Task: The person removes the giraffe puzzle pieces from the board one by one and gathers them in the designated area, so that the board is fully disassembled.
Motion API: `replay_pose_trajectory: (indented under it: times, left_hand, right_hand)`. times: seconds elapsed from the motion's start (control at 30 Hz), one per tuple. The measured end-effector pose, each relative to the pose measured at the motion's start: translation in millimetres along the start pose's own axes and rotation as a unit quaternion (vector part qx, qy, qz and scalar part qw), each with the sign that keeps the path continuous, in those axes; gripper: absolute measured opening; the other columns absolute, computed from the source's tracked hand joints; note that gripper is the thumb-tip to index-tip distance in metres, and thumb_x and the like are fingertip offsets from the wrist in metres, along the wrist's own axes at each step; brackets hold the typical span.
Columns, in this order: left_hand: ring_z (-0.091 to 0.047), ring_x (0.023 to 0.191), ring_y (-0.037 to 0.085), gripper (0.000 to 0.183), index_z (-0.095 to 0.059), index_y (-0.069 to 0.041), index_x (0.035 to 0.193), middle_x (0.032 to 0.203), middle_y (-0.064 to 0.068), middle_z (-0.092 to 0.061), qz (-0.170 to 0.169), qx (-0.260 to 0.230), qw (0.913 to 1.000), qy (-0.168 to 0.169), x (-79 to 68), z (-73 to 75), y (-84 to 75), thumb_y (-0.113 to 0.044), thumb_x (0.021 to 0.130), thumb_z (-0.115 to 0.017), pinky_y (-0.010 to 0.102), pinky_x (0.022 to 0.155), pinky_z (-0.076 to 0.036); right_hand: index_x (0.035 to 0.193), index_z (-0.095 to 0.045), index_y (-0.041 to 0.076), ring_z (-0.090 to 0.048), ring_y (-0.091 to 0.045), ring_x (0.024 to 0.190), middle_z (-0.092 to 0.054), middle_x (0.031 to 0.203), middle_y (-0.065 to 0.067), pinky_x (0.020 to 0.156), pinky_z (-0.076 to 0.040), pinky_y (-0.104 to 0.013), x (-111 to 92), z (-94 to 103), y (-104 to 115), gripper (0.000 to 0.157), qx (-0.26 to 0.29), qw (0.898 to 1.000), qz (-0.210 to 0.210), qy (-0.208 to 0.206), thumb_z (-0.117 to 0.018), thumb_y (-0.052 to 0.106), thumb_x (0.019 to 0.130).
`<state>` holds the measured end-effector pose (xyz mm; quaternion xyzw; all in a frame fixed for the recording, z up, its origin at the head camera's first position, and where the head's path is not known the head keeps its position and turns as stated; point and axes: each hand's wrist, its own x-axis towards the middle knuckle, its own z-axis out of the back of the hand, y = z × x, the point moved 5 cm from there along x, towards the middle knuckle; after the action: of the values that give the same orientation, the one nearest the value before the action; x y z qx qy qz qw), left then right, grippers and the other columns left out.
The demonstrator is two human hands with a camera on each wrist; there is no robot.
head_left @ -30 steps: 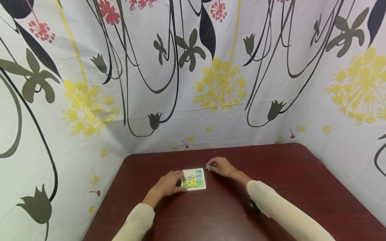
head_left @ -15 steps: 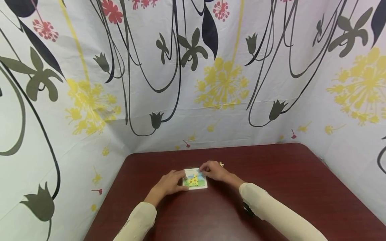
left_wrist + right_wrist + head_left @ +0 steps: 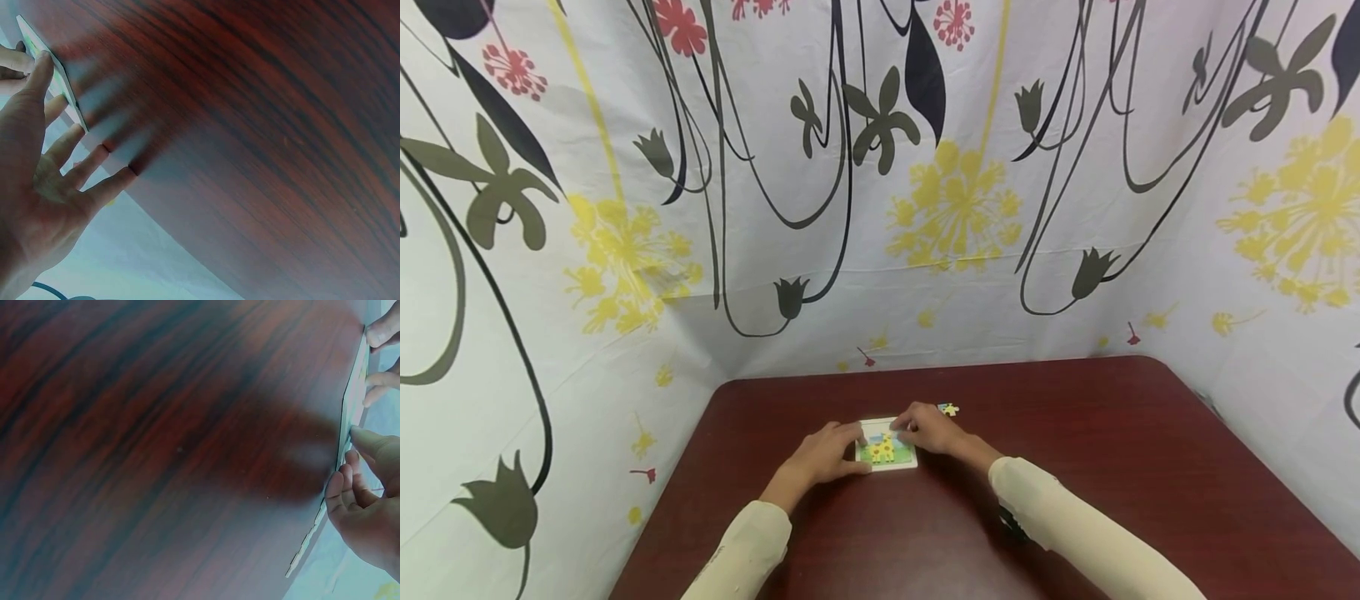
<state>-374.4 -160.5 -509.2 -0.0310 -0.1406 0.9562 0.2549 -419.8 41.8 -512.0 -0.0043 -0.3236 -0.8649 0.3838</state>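
A small puzzle board (image 3: 916,461) with a white frame and a giraffe picture lies on the table. My left hand (image 3: 826,454) rests on its left side, thumb by the near edge and a finger on the picture; the left wrist view shows this hand's (image 3: 59,181) other fingers spread and straight. At the board's upper right corner is my right hand (image 3: 929,427), thumb and fingertips together over the picture. Its fingers hide the blue puzzle piece there. In the right wrist view, the right hand (image 3: 369,500) has its thumb on the board and the other fingers curled.
Beyond the right hand lies a loose puzzle piece (image 3: 950,409), yellow, white and blue. The dark red table (image 3: 1075,450) has rounded far corners. A white patterned cloth (image 3: 865,250) hangs behind it and along both sides.
My right hand has carried the blue puzzle piece left and slightly nearer, onto the board's upper right corner. The loose piece behind that hand has come into view. My left hand stays on the board.
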Motion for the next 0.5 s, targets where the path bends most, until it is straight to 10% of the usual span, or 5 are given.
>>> replay_pose_trajectory:
  times: [0.5]
  left_hand:
    - [-0.058, 0.116, 0.027, 0.041, -0.064, -0.024, 0.118, 0.121, -0.001, -0.067, -0.002, 0.009, 1.0000, 0.004, 1.4, 1.6, -2.3, -0.054, 0.092, -0.075, 0.056, 0.087, -0.052]
  right_hand:
    - [0.108, -0.078, 0.005, -0.061, -0.030, 0.104, -0.067, 0.115, -0.014, 0.086, -0.052, -0.046, -1.6, 1.5, 2.3, 0.013, -0.034, 0.999, -0.024, -0.016, -0.072, 0.004, 0.097]
